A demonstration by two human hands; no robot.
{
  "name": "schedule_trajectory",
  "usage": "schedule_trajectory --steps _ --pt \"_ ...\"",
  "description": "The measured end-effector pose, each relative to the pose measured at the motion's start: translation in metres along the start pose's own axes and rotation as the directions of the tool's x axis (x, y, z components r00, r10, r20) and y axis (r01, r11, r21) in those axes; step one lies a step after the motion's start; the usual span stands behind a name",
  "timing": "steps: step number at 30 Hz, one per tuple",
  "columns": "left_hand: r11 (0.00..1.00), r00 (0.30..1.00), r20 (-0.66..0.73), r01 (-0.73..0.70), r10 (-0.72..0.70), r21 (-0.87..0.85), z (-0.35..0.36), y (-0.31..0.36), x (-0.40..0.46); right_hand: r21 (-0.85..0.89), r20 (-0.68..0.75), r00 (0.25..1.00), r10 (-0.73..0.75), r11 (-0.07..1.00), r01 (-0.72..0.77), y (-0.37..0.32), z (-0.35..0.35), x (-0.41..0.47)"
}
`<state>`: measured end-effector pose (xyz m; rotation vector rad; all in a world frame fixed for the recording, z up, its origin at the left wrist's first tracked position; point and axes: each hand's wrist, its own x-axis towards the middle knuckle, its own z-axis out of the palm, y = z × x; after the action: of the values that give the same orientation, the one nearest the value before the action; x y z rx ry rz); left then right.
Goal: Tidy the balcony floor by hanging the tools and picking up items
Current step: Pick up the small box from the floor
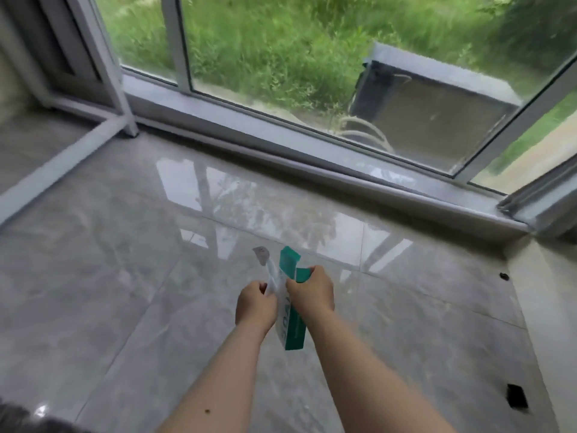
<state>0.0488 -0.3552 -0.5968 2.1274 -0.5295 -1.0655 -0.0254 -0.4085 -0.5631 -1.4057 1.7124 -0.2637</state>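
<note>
Above a glossy grey tile floor on an enclosed balcony, a person holds a green-and-white carton upright in mid-air, its end flaps standing open at the top. Fingers of the right hand are curled round the carton's upper end, just under the open green flaps, while the left hand pinches a slim white item with a greyish tip that rises beside the flaps; whether it is entering or leaving the carton cannot be told. Both hands work close together, nearly touching, well clear of the sliding window frame and the grass beyond. Nothing else to be picked up shows nearby, save a small dark speck near the low white ledge at right. Risks appear modest: with the carton held only at its top, a loosened hold could drop it onto the slick tile, and the open flaps could let contents slide out if the carton tips. A hurried push could also crumple the thin flaps.
</note>
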Motion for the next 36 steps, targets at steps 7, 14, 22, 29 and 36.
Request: schedule_trajectory --steps 7,14,22,29,36 --pt "0.989 0.980 -0.148 0.119 -0.132 -0.091 -0.177 -0.078 0.018 -0.103 0.151 0.981 -0.119 0.985 0.136 -0.088 0.160 -0.084" --pt "0.967 0.919 -0.322 0.176 -0.228 -0.182 -0.344 -0.172 0.024 -0.110 0.357 0.920 -0.164 0.970 0.216 -0.153 0.303 -0.169" --pt "0.911 0.818 -0.423 0.277 -0.390 -0.305 -0.483 -0.294 -0.002 -0.210 0.528 0.820 -0.221 0.901 0.379 -0.193 0.455 -0.280" --pt "0.805 0.664 -0.489 0.319 -0.566 -0.499 -0.553 -0.368 -0.036 -0.228 0.652 0.711 -0.264 0.826 0.516 -0.202 0.545 -0.362" --pt "0.713 0.555 -0.497 0.283 -0.668 -0.642 -0.611 -0.416 -0.064 -0.269 0.757 0.599 -0.261 0.711 0.650 -0.215 0.616 -0.420"
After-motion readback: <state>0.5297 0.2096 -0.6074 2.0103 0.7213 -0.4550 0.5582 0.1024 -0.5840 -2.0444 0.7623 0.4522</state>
